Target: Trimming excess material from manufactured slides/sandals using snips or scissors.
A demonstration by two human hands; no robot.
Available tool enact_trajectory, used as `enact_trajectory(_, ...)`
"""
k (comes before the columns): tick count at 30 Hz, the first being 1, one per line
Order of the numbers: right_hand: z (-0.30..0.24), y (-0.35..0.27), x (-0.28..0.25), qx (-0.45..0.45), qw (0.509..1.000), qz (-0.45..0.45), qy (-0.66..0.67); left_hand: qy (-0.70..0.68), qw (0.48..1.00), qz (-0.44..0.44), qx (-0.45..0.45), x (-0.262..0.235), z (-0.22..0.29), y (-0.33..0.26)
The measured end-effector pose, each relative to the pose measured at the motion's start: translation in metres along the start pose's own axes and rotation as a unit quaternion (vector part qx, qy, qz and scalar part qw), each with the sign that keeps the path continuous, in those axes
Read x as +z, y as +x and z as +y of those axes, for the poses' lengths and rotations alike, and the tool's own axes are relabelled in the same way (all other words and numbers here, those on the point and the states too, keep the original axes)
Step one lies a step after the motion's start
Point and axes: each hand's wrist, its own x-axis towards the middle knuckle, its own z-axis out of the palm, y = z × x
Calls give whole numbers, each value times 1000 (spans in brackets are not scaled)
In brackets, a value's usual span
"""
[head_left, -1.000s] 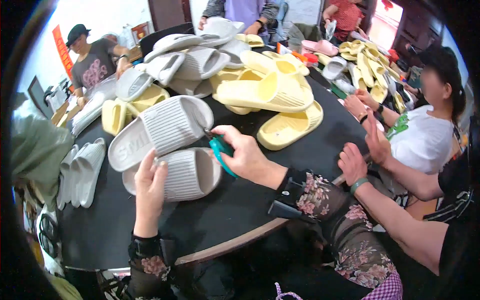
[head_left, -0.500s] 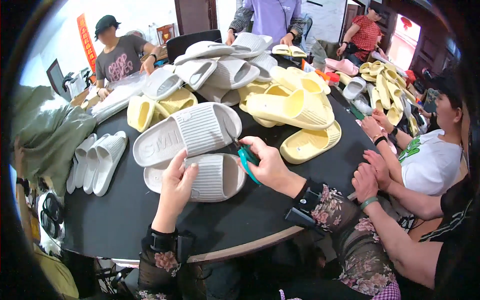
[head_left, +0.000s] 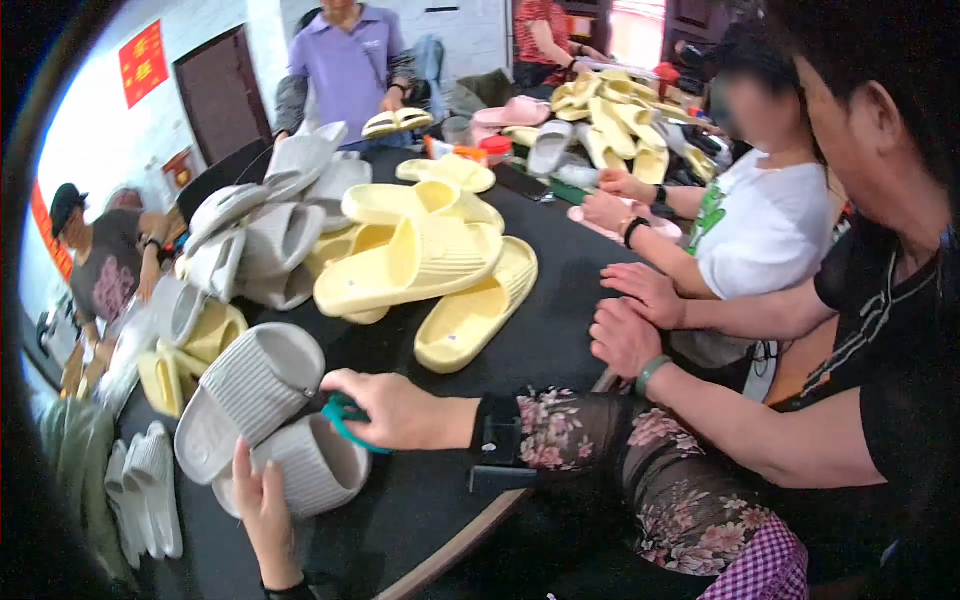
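Two grey ribbed slippers lie in front of me, the upper slipper (head_left: 255, 385) overlapping the lower slipper (head_left: 315, 465). My left hand (head_left: 265, 510) rests at the near edge of the lower one, thumb and fingers stretched out and apart. My right hand (head_left: 385, 408) is closed around teal-handled scissors (head_left: 345, 418) just right of the pair. The blades are hard to make out, near the upper slipper's open toe. A pile of yellow slippers (head_left: 420, 260) and a heap of grey slippers (head_left: 265, 230) stand beyond my hands.
Grey slippers (head_left: 145, 495) stand on the left of the black table (head_left: 560, 320). Two people sit close on the right, one's clasped hands (head_left: 635, 315) at the table edge. A standing person (head_left: 350, 60) holds yellow slippers (head_left: 397, 122). More slippers (head_left: 620, 115) are piled behind.
My view has swung to the right, so the table's things sit further left. My right hand still holds the scissors, and my left hand stays by the grey pair.
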Motion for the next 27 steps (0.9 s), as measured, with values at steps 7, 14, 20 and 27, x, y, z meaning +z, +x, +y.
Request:
enact_trajectory(7, 2, -2, -1, 11, 1000, -15, 22, -18, 998, -45, -29, 1, 14, 1)
enact_trajectory(14, 1, 1, 0, 16, 999, -14, 24, 26, 999, -34, -12, -2, 16, 2)
enact_trajectory(20, 2, -1, -5, 25, 999, -14, 24, -48, 997, -39, -43, 10, 27, 0)
enact_trajectory(27, 5, -2, -3, 42, 998, -37, 31, -42, 999, -14, -15, 6, 16, -3)
